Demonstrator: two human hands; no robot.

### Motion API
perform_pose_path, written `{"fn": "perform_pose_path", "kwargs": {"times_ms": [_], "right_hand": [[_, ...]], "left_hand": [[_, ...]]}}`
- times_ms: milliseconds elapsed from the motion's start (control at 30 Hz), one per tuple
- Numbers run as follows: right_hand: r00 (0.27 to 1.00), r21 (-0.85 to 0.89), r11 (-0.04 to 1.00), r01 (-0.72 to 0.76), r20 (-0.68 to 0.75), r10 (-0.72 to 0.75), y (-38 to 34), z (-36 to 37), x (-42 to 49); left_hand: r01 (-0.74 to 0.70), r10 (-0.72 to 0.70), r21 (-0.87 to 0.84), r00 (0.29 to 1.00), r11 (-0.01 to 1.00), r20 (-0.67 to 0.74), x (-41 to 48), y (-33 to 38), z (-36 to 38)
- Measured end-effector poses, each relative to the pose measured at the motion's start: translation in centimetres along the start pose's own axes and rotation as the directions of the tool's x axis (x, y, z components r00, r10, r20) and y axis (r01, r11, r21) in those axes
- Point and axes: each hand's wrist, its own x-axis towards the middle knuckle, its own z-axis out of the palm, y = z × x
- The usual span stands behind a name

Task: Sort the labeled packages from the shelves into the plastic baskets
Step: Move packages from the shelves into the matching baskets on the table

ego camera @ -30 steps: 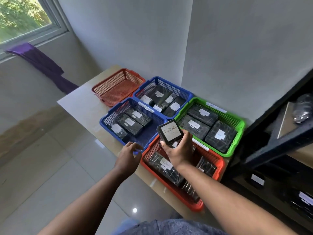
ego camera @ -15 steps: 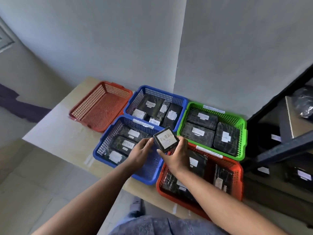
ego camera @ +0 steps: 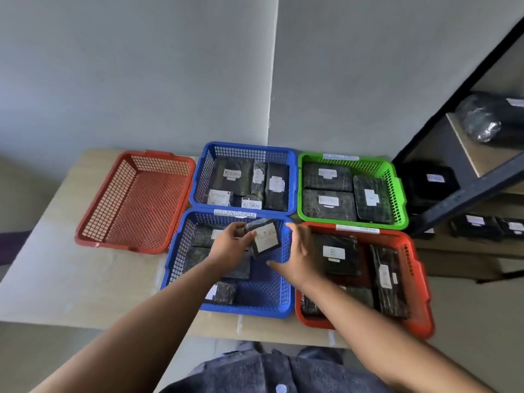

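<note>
- The left hand [ego camera: 229, 245] grips the small black package [ego camera: 265, 236] marked RETURN by its left edge, fingers curled round it, at mid-frame.
- The package hangs tilted, label toward the camera, over the upper end of the lower blue basket [ego camera: 255, 312].
- The right hand [ego camera: 300, 253] sits just right of the package, fingers loose and holding nothing.
- The drop likely falls to the left hand: the lower basket is directly beneath, and the upper blue basket [ego camera: 246, 147] is just beyond its fingertips.

Bare forearms, blue denim shirt [ego camera: 272, 373], white button [ego camera: 281, 388]
</note>
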Motion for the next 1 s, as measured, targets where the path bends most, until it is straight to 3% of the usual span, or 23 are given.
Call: {"fn": "perform_pose_path", "kwargs": {"times_ms": [267,433,600,800,1000], "right_hand": [[0.961,-0.086,0.967,-0.240,0.117,0.249,1.3,-0.5,2.3],[0.962,-0.097,0.966,-0.239,0.108,0.249,1.4,0.2,2.0],[0.966,-0.073,0.970,-0.234,0.096,0.240,2.0,0.4,1.5],[0.970,-0.071,0.971,-0.226,0.079,0.232,2.4,0.8,1.6],[0.973,-0.071,0.974,-0.213,0.073,0.218,2.7,0.8,1.6]], "left_hand": [[-0.127,0.074,0.415,0.987,0.901,0.140,2.9,0.9,0.3],[-0.121,0.061,0.359,0.983,0.926,0.173,3.5,1.2,1.6],[-0.180,0.124,0.429,0.980,0.885,0.154,3.6,0.7,3.2],[-0.338,0.252,0.584,0.941,0.738,0.225,3.4,0.1,3.8],[-0.451,0.280,0.790,0.890,0.415,0.361,3.4,-0.5,4.2]]}}
